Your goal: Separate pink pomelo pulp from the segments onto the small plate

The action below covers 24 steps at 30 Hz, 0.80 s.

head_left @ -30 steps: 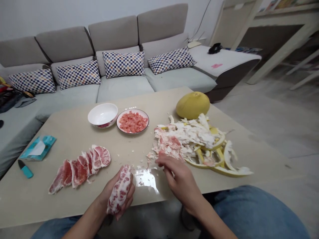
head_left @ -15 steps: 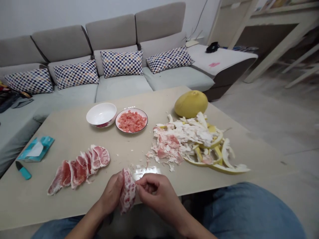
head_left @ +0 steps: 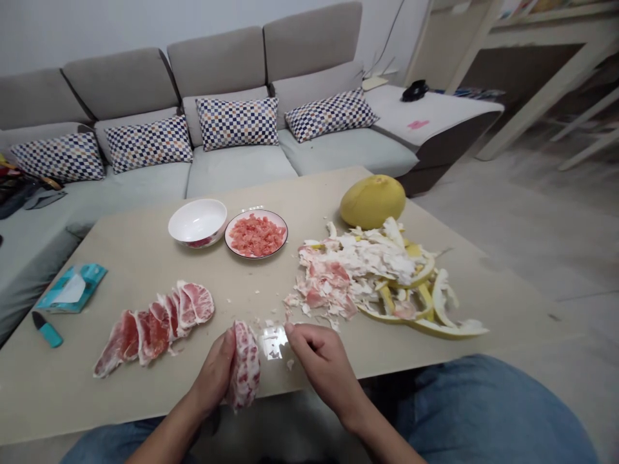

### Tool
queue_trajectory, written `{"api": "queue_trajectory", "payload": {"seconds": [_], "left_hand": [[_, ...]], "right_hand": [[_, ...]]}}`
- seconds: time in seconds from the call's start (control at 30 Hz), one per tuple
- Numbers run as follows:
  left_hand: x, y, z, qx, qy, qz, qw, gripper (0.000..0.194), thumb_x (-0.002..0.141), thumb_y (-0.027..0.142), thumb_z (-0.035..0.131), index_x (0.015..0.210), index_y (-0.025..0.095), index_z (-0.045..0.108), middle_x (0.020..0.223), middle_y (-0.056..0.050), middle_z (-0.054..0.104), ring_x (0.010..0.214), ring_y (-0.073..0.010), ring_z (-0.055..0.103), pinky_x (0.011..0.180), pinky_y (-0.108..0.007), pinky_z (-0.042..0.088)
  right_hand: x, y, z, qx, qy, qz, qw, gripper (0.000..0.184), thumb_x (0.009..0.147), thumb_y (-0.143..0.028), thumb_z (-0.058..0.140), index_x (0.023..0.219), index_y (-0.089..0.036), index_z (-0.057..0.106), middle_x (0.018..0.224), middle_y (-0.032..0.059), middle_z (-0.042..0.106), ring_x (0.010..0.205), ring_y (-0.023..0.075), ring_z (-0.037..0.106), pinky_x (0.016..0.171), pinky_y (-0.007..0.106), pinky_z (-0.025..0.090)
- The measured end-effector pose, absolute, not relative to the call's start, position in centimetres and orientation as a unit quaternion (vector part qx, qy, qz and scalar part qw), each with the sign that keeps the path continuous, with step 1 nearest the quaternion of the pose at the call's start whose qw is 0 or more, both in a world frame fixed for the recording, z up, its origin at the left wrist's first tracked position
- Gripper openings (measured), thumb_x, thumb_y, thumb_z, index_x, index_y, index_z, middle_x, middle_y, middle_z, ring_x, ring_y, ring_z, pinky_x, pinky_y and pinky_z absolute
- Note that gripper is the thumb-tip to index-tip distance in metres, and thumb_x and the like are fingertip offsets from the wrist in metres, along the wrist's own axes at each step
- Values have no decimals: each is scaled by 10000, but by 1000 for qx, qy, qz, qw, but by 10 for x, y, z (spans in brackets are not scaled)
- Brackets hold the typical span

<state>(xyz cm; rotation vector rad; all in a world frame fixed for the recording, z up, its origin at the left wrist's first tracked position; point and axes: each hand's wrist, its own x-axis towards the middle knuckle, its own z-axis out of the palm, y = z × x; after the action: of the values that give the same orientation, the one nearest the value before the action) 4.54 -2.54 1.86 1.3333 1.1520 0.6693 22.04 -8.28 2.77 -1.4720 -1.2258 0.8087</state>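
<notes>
At the table's near edge my left hand (head_left: 216, 374) is closed around a pomelo segment (head_left: 245, 367), its white-and-pink ridged edge turned up. My right hand (head_left: 322, 364) is a little to the right, apart from the segment. Its thumb and forefinger are pinched together beside the peel scraps; whatever lies between them is too small to make out. A row of pomelo segments (head_left: 157, 328) leans on the table to the left. On the right spreads a heap of white and pink peel scraps (head_left: 362, 264) with yellow rind.
Beyond the hands stand a white bowl (head_left: 198, 219) and a plate of pink pulp pieces (head_left: 257, 235). A whole pomelo (head_left: 373, 201) sits behind the peel heap. Far left on the table (head_left: 145, 399) lie a tissue pack (head_left: 72, 288) and a small knife (head_left: 47, 330). A sofa (head_left: 236, 174) is behind.
My right hand has come away from the pomelo segment and moved to the right. The left hand has shifted slightly left and still holds the segment.
</notes>
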Motion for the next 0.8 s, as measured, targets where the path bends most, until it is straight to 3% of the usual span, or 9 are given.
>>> {"api": "queue_trajectory", "payload": {"seconds": [0.07, 0.13, 0.17, 0.37, 0.63, 0.8], "left_hand": [[46, -26, 19, 580, 485, 294, 585, 589, 791, 723, 422, 628, 179, 578, 605, -16, 566, 621, -178, 475, 635, -267, 410], [45, -26, 17, 594, 462, 294, 589, 584, 803, 716, 413, 673, 175, 589, 652, -24, 579, 651, -184, 485, 648, -269, 413], [45, -26, 16, 603, 450, 292, 591, 581, 812, 711, 404, 692, 174, 590, 663, -24, 576, 654, -184, 483, 647, -269, 411], [40, -27, 1, 643, 420, 295, 568, 565, 862, 681, 334, 674, 181, 519, 642, -10, 503, 611, -166, 441, 600, -271, 379], [38, -25, -6, 685, 391, 301, 536, 566, 880, 667, 305, 668, 180, 500, 641, -12, 484, 601, -157, 433, 589, -274, 368], [42, -26, 2, 637, 423, 290, 576, 590, 857, 695, 323, 677, 172, 529, 633, -16, 511, 609, -161, 447, 595, -270, 390]], "right_hand": [[219, -85, 30, -591, -524, 358, 498, 323, 880, -300, 532, 582, -175, 528, 538, -46, 417, 499, 91, 390, 468, 204, 325], [215, -87, 32, -559, -527, 403, 497, 101, 830, -269, 610, 816, -182, 661, 673, -16, 558, 569, 104, 477, 515, 203, 391], [213, -88, 34, -549, -522, 422, 498, 115, 806, -259, 637, 883, -188, 683, 709, -7, 585, 582, 107, 492, 521, 203, 401], [205, -88, 36, -556, -467, 472, 499, 146, 755, -268, 644, 768, -153, 732, 581, -17, 557, 493, 80, 403, 455, 198, 309], [202, -83, 37, -579, -431, 494, 485, 148, 691, -266, 624, 655, -132, 676, 516, -33, 487, 475, 72, 354, 441, 197, 269], [200, -81, 39, -577, -424, 499, 487, 114, 669, -246, 614, 656, -137, 642, 524, -39, 480, 479, 73, 365, 445, 197, 273]]}}
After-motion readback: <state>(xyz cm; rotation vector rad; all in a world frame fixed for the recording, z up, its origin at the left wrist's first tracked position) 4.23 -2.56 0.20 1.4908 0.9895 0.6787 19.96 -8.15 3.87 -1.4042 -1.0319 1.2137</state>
